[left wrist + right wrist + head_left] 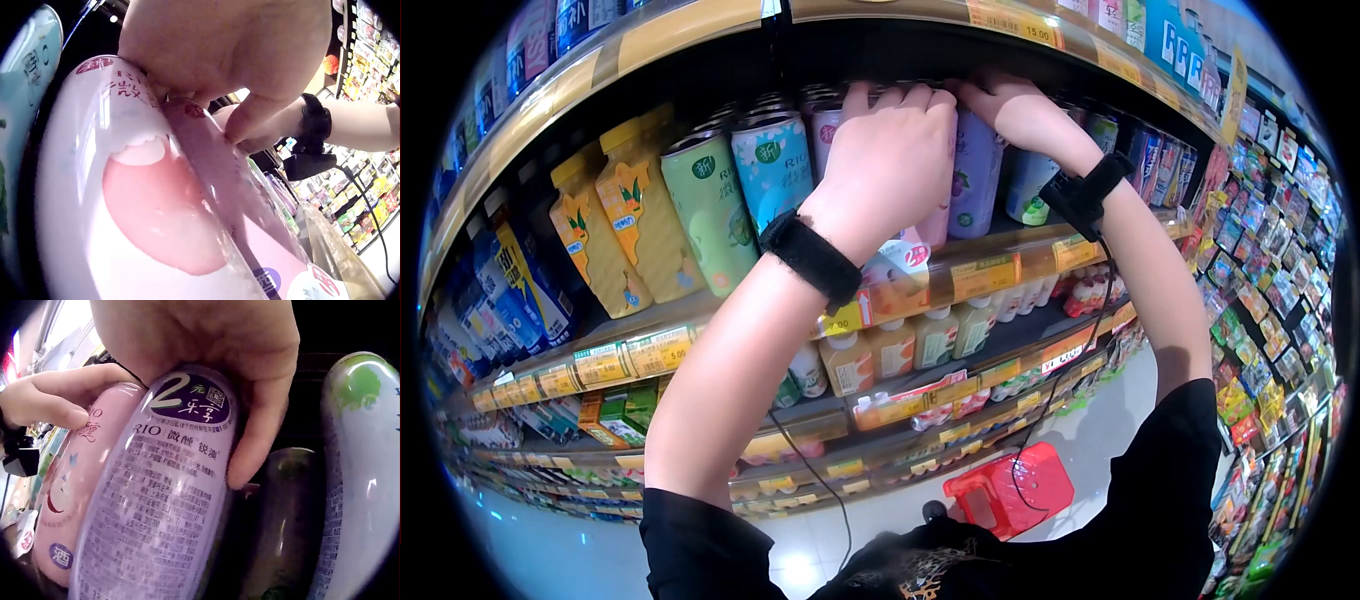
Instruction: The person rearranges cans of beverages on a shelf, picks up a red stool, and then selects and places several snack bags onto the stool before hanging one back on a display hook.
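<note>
Both hands reach onto a shelf of tall drink cans. My left hand (895,150) comes down over a pink can (937,222), its thumb on the can's side and its fingers around the top. Another pale pink can (87,175) with a peach picture stands beside it in the left wrist view. My right hand (1020,115) grips the top of a purple can (975,180) just to the right. Its fingers span the purple can's upper end in the right wrist view, where printed text (162,487) faces out. The pink and purple cans stand side by side.
Left of the hands are a blue can (775,165), a green can (710,205) and yellow bottles (635,210). A pale can (362,475) stands farther right. The shelf above has a price-tag edge (1010,25). A red stool (1025,490) is on the floor; cables hang from both wrists.
</note>
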Available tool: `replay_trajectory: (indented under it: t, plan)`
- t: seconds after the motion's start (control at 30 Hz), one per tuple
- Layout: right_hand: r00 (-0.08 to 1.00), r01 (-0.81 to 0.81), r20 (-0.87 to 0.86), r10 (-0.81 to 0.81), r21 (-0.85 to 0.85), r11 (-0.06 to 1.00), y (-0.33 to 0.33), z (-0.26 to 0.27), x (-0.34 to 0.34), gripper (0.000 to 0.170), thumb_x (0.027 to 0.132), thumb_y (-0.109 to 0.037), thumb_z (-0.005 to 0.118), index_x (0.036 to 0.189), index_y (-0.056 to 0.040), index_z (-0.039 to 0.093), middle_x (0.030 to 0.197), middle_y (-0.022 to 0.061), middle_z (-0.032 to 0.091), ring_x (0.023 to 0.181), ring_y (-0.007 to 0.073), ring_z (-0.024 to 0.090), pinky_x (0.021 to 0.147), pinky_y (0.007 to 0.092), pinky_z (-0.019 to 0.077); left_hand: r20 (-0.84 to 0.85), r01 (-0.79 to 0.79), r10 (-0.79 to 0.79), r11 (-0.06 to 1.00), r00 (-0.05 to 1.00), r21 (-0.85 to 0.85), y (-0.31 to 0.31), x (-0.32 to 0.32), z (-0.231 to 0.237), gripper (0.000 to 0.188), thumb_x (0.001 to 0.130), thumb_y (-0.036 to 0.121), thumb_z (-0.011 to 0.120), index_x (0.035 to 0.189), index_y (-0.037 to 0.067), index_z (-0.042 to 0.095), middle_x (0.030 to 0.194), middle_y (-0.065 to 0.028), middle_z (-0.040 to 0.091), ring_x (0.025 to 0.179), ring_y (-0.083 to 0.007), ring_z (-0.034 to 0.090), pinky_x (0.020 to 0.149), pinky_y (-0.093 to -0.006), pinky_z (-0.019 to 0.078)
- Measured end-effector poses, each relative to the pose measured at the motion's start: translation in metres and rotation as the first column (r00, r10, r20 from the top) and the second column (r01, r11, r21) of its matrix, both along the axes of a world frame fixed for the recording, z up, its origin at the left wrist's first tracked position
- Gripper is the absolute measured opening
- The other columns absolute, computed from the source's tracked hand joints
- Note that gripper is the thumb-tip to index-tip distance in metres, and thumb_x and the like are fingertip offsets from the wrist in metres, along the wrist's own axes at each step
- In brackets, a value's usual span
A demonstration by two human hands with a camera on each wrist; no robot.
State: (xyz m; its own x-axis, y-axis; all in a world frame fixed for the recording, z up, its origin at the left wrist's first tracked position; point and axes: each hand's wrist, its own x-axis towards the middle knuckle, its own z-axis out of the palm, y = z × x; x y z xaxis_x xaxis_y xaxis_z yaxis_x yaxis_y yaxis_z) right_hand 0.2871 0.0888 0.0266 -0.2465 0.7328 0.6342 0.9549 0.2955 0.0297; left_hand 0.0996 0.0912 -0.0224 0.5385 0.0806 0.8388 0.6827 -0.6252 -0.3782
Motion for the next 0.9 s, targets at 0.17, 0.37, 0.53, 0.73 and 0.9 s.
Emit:
replay_trajectory:
  t: [0.17, 0.37, 0.53, 0.73, 0.9]
  plan:
    - [0.997, -0.012, -0.075, 0.008, -0.052, 0.999, -0.008, 0.002, -0.006, 0.044, 0.093, -0.04, 0.047, 0.121, -0.0073, 0.058, 0.113, 0.0185, 0.062, 0.101, 0.0308, 0.061, 0.086, 0.0354, 0.0473, -0.009, 0.012, -0.012, 1.0, 1.0, -0.014, -0.001, -0.001, 0.001, 0.03, 0.081, 0.017, 0.054, 0.109, 0.005, 0.054, 0.104, -0.0133, 0.063, 0.099, -0.0276, 0.06, 0.095, -0.0409, 0.0378]
    - [0.954, -0.062, -0.297, 0.032, -0.093, 0.994, -0.01, 0.008, 0.002, 0.04, 0.094, -0.035, 0.049, 0.125, -0.0106, 0.056, 0.113, 0.0178, 0.062, 0.104, 0.0336, 0.059, 0.089, 0.0361, 0.0462, 0.008, 0.031, -0.031, 0.999, 0.999, -0.034, 0.0, -0.002, 0.001, 0.033, 0.081, 0.016, 0.052, 0.112, 0.004, 0.053, 0.106, -0.0139, 0.062, 0.099, -0.0289, 0.061, 0.097, -0.0426, 0.0376]
    - [0.973, 0.095, 0.18, -0.142, 0.249, 0.964, 0.02, 0.012, 0.052, 0.034, 0.089, -0.021, 0.055, 0.121, -0.011, 0.059, 0.112, 0.0195, 0.062, 0.103, 0.0374, 0.057, 0.091, 0.0379, 0.0462, 0.006, 0.018, -0.018, 0.999, 1.0, -0.035, -0.003, -0.002, 0.001, 0.032, 0.082, 0.016, 0.052, 0.112, 0.005, 0.053, 0.107, -0.014, 0.062, 0.098, -0.0291, 0.061, 0.097, -0.0429, 0.0373]
    - [0.993, 0.039, 0.11, -0.044, 0.046, 0.998, 0.014, 0.008, 0.06, 0.029, 0.08, -0.029, 0.062, 0.104, -0.0116, 0.064, 0.104, 0.0167, 0.065, 0.099, 0.0331, 0.06, 0.085, 0.037, 0.047, 0.008, 0.038, -0.038, 0.999, 0.999, -0.023, 0.0, -0.003, 0.0, 0.032, 0.082, 0.017, 0.052, 0.111, 0.005, 0.054, 0.105, -0.014, 0.063, 0.098, -0.0292, 0.061, 0.097, -0.0422, 0.0376]
    - [0.996, 0.013, -0.082, -0.033, -0.235, 0.972, 0.002, 0.018, 0.055, 0.037, 0.075, -0.033, 0.068, 0.103, -0.0089, 0.063, 0.098, 0.0163, 0.065, 0.092, 0.0277, 0.061, 0.081, 0.0345, 0.0459, 0.011, 0.026, -0.026, 0.999, 1.0, -0.021, -0.001, -0.004, 0.001, 0.033, 0.081, 0.017, 0.053, 0.111, 0.005, 0.054, 0.105, -0.0141, 0.063, 0.099, -0.0294, 0.061, 0.097, -0.0419, 0.0375]
